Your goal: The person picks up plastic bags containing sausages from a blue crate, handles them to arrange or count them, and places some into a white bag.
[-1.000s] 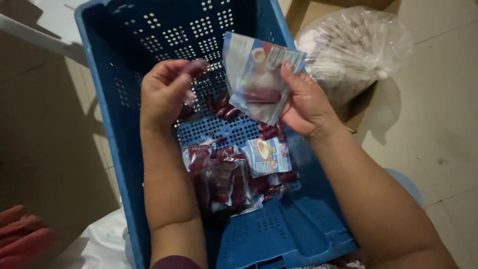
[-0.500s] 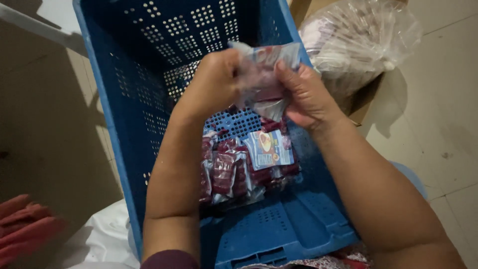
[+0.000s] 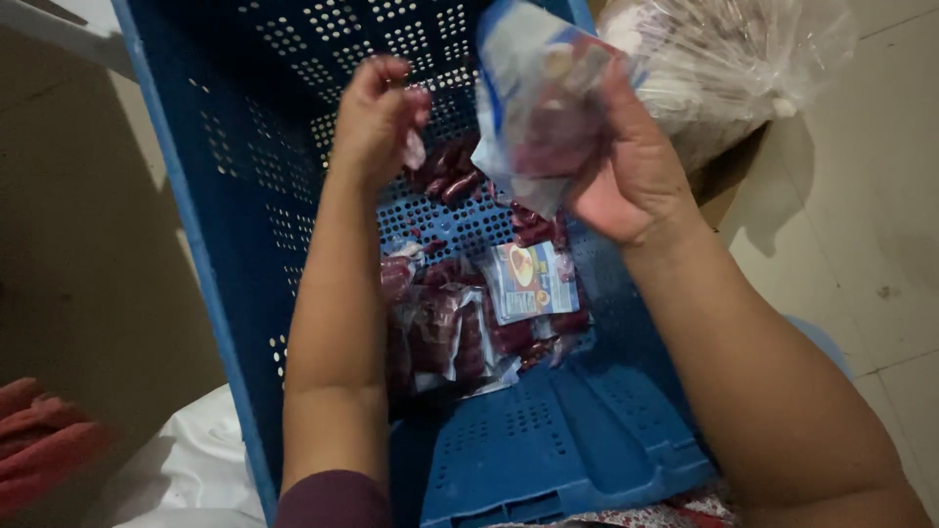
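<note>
Sachet packet (image 3: 538, 108) at 1 o'clock, above blue crate (image 3: 205, 244) | right hand (image 3: 626, 166) grasping it | left hand (image 3: 377, 117), half a second ago on packet, now apart at 11 o'clock, pinching small pale piece | filled packets (image 3: 469, 313) in crate.

The packet (image 3: 543, 108) is a clear plastic pouch with a blue-and-white label, dark red pieces showing through its lower part. It stands tilted and blurred in the grip of the right hand (image 3: 626, 161), just right of the left hand (image 3: 377, 117), whose fingertips pinch a small pale scrap (image 3: 415, 150).
</note>
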